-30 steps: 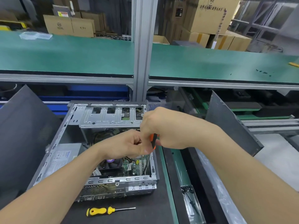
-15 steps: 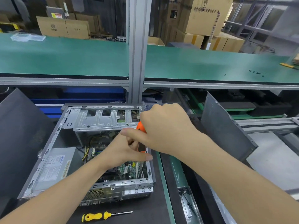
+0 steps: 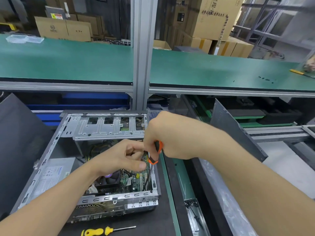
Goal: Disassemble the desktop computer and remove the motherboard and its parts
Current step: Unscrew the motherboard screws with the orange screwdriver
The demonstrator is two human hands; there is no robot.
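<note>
An open desktop case (image 3: 51, 155) lies on the black mat, its green motherboard (image 3: 134, 181) visible at the lower right with a black CPU fan (image 3: 109, 179) and a silver power supply (image 3: 51, 178) at the left. My right hand (image 3: 170, 138) grips an orange-and-black screwdriver (image 3: 156, 154) whose shaft points down into the board near the case's right wall. My left hand (image 3: 122, 157) hovers beside the handle, fingers loosely curled with thumb and forefinger extended toward it; whether it touches the tool is unclear. A metal drive cage (image 3: 109, 128) spans the case's far end.
A yellow screwdriver (image 3: 98, 231) lies on the mat in front of the case. A metal tray of screws (image 3: 194, 213) sits at the right. Grey side panels (image 3: 235, 132) lean on both sides. An aluminium post (image 3: 143, 53) and green shelf (image 3: 68, 60) stand behind.
My right hand has turned on the screwdriver, showing more of the orange handle below the fist. My left hand's fingers have loosened beside it. The view shifted slightly.
</note>
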